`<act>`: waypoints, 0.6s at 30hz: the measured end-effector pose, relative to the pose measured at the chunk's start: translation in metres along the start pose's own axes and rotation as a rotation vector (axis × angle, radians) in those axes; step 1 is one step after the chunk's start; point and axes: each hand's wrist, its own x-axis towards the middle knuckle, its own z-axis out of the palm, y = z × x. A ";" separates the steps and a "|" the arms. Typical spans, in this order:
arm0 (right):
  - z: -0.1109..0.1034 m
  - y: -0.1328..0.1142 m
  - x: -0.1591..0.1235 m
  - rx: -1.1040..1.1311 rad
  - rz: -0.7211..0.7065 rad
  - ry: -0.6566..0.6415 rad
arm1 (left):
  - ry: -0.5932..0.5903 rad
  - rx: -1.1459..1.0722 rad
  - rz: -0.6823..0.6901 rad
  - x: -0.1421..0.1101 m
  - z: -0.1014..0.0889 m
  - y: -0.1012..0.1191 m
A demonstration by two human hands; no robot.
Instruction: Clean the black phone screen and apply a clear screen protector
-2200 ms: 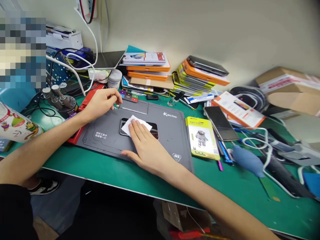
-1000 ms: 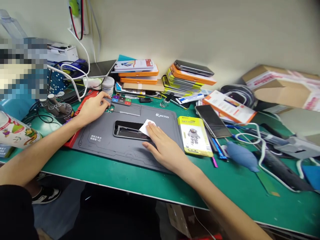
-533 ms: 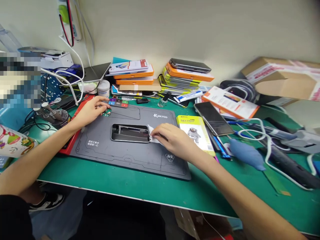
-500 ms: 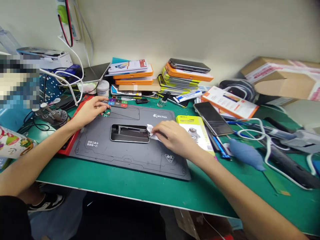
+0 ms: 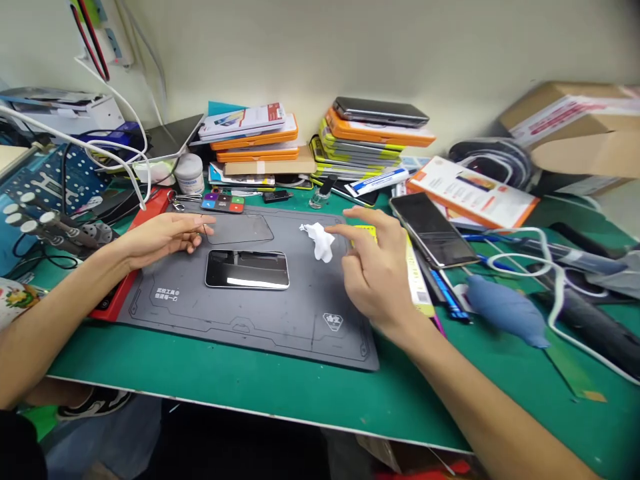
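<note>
A phone (image 5: 247,270) with a dark glossy screen lies flat on the grey work mat (image 5: 200,313). My left hand (image 5: 167,237) is at the mat's upper left, its fingertips closed at the left end of a clear screen protector (image 5: 241,229). That sheet has a thin dark edge and rounded corners, just behind the phone; whether it touches the mat I cannot tell. A crumpled white tissue (image 5: 320,241) is right of the phone, on or just above the mat. My right hand (image 5: 377,267) is open beside the tissue, fingers apart and holding nothing.
Behind the mat are a white jar (image 5: 189,175), a small glass bottle (image 5: 320,193) and stacked flat boxes (image 5: 255,143). To the right lie another phone (image 5: 434,230), a blue air blower (image 5: 505,310) and cables. Tool handles (image 5: 47,220) stand at the left.
My right hand has let go of the tissue and opened, moving right. My left hand has drawn left, and the clear sheet shows at its fingertips. The camera view has shifted slightly.
</note>
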 end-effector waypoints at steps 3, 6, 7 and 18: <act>-0.002 -0.015 -0.002 0.054 -0.016 -0.019 | -0.013 0.019 0.004 0.001 0.000 -0.002; 0.002 -0.025 -0.004 0.127 0.000 -0.035 | -0.016 0.030 0.024 0.003 0.001 -0.005; 0.005 -0.028 -0.004 0.157 0.011 -0.042 | -0.019 0.035 0.033 0.003 0.001 -0.006; 0.012 -0.038 -0.008 0.490 0.277 -0.031 | 0.035 0.011 0.209 0.001 0.007 -0.001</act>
